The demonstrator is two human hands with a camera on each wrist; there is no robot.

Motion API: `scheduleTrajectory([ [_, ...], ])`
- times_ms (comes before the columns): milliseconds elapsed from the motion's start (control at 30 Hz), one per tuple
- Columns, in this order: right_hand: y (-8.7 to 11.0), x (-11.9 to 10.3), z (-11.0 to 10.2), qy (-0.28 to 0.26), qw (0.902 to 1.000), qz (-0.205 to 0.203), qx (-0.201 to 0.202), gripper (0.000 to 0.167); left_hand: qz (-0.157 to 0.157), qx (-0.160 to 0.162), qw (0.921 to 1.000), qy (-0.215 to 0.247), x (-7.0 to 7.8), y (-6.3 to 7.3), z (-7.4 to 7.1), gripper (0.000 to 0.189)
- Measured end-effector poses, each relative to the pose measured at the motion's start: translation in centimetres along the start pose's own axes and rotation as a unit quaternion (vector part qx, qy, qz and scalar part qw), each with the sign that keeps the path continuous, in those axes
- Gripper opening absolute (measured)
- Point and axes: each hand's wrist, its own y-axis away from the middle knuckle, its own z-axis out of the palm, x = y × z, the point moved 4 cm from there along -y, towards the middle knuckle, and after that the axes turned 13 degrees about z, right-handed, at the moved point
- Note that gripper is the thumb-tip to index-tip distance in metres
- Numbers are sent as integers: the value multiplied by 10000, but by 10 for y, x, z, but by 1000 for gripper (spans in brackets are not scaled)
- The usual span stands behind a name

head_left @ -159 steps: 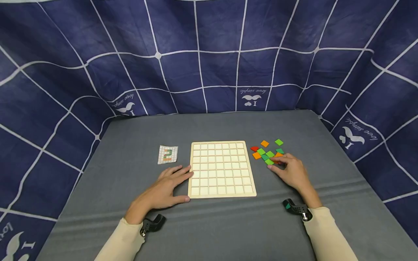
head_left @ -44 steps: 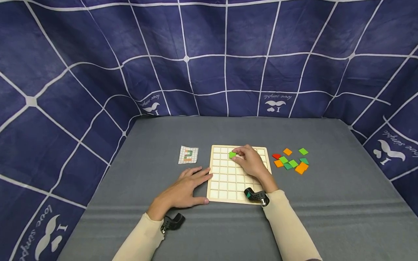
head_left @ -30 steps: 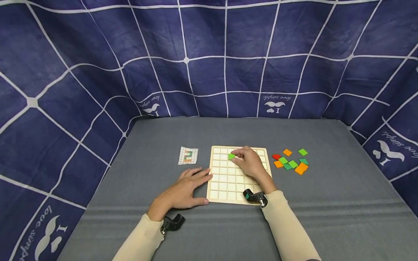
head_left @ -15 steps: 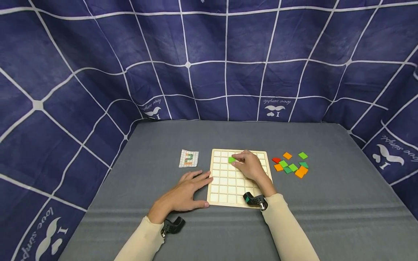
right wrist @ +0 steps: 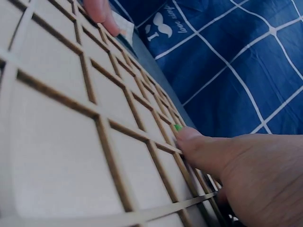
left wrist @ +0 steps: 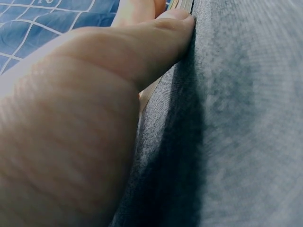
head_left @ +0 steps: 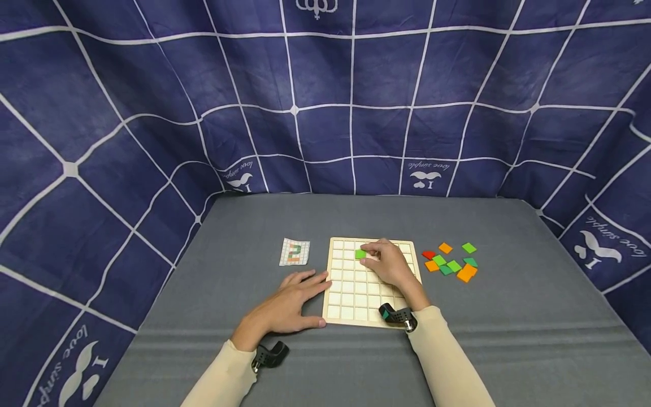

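Observation:
A wooden grid board (head_left: 348,314) lies flat on the table in the head view. My right hand (head_left: 393,264) reaches over its upper part and pinches a light green square tile (head_left: 360,254) at a cell near the top. In the right wrist view, only a small bit of that green tile (right wrist: 178,127) shows beyond the thumb; whether it sits fully in the cell cannot be seen. My left hand (head_left: 287,305) rests with fingers spread on the table, fingertips and thumb touching the board's left edge. The left wrist view shows its thumb (left wrist: 158,40) against that edge.
Right of the board lie several loose tiles: a red tile (head_left: 429,255), orange tiles (head_left: 445,248), light green tiles (head_left: 469,247) and dark green tiles (head_left: 446,270). A paper card (head_left: 294,252) with a coloured grid figure lies to the left. Blue curtain (head_left: 325,135) surrounds the grey table (head_left: 325,367).
My right hand has gone left from the loose tiles to the board with the light green tile, shifting it only slightly lately. The left hand stays at the board's edge. The head view has shifted.

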Motion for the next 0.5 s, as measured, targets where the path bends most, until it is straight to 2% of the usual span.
scheduleTrajectory([
  [133,4,6,-7,-67,10000,13,68,36,109,-11,9999,96,2,-5,4,84],
  [333,2,0,-13,-371,9990,-156,200,37,40,97,9998,141,0,0,2,84],
  [500,6,-4,-24,-497,9974,-101,516,35,32,98,9999,104,-2,1,3,84],
])
